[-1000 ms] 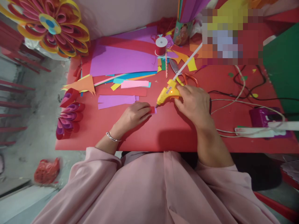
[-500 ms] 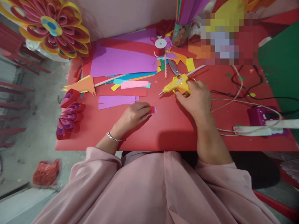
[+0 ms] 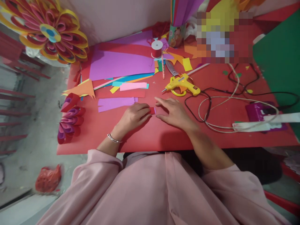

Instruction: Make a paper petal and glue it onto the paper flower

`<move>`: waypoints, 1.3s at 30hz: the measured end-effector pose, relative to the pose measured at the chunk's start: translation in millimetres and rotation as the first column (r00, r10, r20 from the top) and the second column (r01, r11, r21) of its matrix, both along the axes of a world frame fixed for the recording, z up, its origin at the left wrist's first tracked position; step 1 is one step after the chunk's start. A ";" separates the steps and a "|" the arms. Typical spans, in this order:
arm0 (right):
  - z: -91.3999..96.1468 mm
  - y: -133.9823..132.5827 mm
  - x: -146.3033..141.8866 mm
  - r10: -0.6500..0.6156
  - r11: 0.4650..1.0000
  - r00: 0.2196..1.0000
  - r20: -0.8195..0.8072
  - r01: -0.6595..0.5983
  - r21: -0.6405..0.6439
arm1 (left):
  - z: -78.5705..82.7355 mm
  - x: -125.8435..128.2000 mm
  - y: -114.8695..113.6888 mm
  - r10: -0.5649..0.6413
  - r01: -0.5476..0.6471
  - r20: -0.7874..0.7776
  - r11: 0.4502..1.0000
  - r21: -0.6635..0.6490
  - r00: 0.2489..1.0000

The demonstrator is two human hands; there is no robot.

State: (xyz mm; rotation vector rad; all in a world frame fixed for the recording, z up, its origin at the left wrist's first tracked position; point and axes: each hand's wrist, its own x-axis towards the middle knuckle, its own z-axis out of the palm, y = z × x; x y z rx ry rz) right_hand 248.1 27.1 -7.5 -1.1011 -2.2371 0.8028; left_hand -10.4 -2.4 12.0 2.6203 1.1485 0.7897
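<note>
There's open room along the front edge of the counter. Left hand is still clamped on that little red strip; right hand, fingers apart, has ditched the glue gun and come in just beside the strip. Gun's now lying beyond, black cord looping right, red spool farther back.

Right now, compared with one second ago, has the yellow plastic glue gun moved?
Yes. Judged against the flat, pale pink rectangular paper strips, the yellow plastic glue gun has shifted right and toward the top of the view.
</note>
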 end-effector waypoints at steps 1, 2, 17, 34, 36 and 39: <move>-3.8 0.6 -3.5 0.009 1.000 1.000 0.006 -0.009 -0.008 | -0.5 0.1 0.4 0.003 -0.003 0.001 1.000 0.009 1.000; -6.7 1.7 -5.7 0.006 1.000 1.000 0.012 -0.006 -0.010 | -0.9 0.2 0.7 0.004 -0.004 0.002 1.000 0.018 1.000; -7.4 2.6 -8.9 -0.024 1.000 0.997 0.068 0.024 0.001 | -1.6 3.5 2.4 -0.017 0.018 -0.031 0.999 0.042 0.999; -4.6 -0.8 -8.9 -0.031 0.999 0.996 0.083 0.029 0.031 | -0.9 4.9 3.5 -0.017 0.017 -0.045 1.000 -0.002 0.999; -3.4 -1.4 -8.5 -0.040 0.999 0.998 0.056 0.037 0.040 | -0.5 5.1 3.4 -0.019 0.019 -0.052 1.000 -0.005 0.998; -2.7 -1.8 -7.8 -0.045 0.997 0.999 -0.003 0.045 0.057 | -0.3 5.5 3.2 -0.017 0.017 -0.068 1.000 -0.002 0.998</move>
